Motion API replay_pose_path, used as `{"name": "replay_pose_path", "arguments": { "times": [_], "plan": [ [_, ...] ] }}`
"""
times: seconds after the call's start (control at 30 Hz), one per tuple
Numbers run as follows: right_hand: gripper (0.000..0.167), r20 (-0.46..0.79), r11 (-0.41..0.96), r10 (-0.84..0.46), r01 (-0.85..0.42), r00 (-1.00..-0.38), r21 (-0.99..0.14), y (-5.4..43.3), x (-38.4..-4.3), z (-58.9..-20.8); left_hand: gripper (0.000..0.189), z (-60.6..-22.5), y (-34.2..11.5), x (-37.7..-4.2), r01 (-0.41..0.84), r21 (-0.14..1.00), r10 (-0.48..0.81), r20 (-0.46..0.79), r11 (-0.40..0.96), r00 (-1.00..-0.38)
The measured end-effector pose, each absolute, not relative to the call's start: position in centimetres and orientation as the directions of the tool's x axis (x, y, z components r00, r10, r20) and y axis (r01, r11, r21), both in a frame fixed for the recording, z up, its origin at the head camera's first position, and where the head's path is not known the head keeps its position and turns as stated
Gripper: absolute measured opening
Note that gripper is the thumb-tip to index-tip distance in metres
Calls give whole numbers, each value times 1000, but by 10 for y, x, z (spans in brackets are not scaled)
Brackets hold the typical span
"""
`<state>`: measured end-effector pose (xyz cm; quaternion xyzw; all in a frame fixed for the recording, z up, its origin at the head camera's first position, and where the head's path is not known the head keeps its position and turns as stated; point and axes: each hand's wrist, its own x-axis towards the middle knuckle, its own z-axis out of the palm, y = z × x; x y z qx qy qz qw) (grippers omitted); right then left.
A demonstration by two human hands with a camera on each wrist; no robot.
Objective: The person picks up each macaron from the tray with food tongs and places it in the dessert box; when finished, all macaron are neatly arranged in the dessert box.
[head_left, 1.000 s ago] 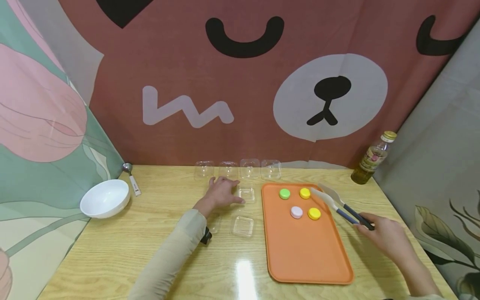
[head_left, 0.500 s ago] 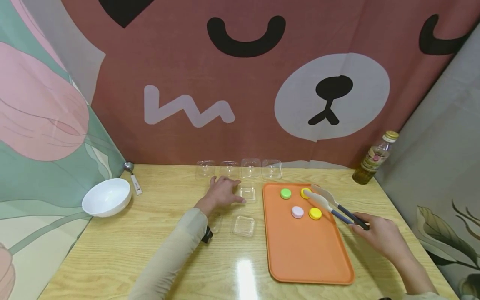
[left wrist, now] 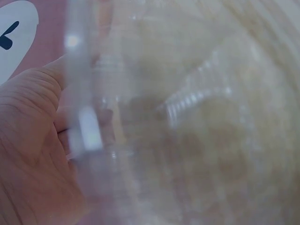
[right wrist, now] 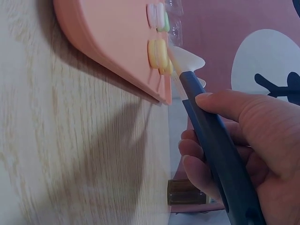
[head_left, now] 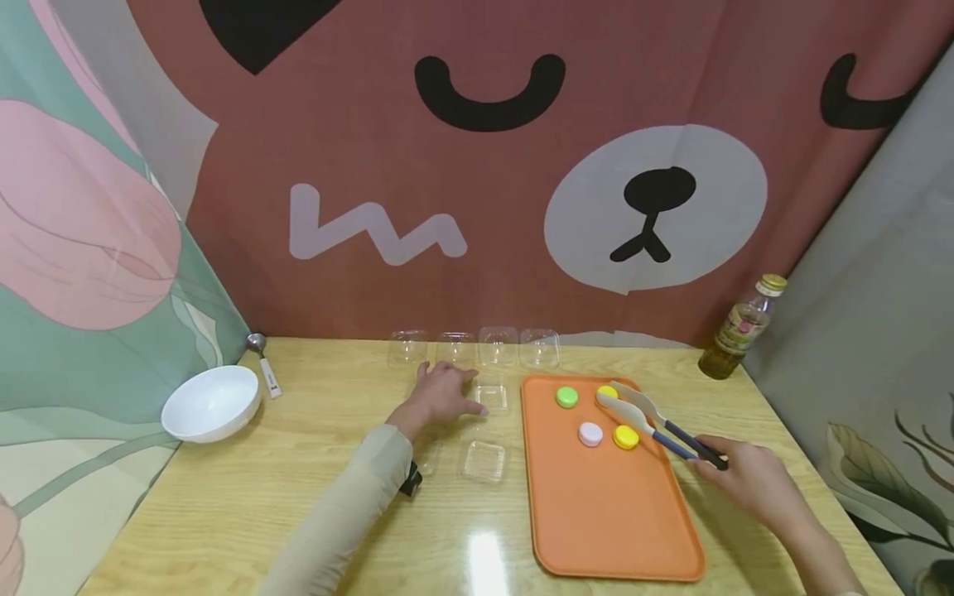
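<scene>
My right hand [head_left: 753, 480] grips tongs [head_left: 674, 430] with dark blue handles and pale, flat tips. In the right wrist view, thumb and fingers wrap round the tongs' handle [right wrist: 211, 136]. The tips stand at the rear yellow macaron [head_left: 607, 392] on the orange tray [head_left: 611, 530]; contact is unclear. A green macaron [head_left: 567, 397], a pale lilac one [head_left: 591, 434] and another yellow one [head_left: 625, 437] lie nearby. My left hand [head_left: 440, 393], fingers spread, is beside a small clear plastic box [head_left: 491, 398]. Blurred clear plastic [left wrist: 197, 140] fills most of the left wrist view.
Clear lids [head_left: 498, 346] stand in a row along the back. Another clear box [head_left: 484, 461] sits nearer the front. A white bowl [head_left: 212, 404] and a scoop [head_left: 264, 364] are at left, and an oil bottle [head_left: 741, 329] stands at the back right.
The tongs have moved left, from the tray's right edge to the rear yellow macaron. My left hand has stayed in place. The head view has tilted slightly.
</scene>
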<state>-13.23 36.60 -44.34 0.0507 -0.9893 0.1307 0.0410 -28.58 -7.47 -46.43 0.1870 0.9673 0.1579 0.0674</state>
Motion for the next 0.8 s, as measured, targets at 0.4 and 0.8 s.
{"name": "replay_pose_path", "arguments": {
  "times": [0.4, 0.8],
  "plan": [
    [36, 61, 964, -75, -88, -995, -251, 366, -133, -443, 80, -464, -75, -286, 342, 329, 385, -73, 880, -920],
    [39, 64, 961, -89, -103, -994, -255, 366, -132, -443, 79, -465, -74, -286, 340, 327, 382, -71, 882, -922]
  ]
}}
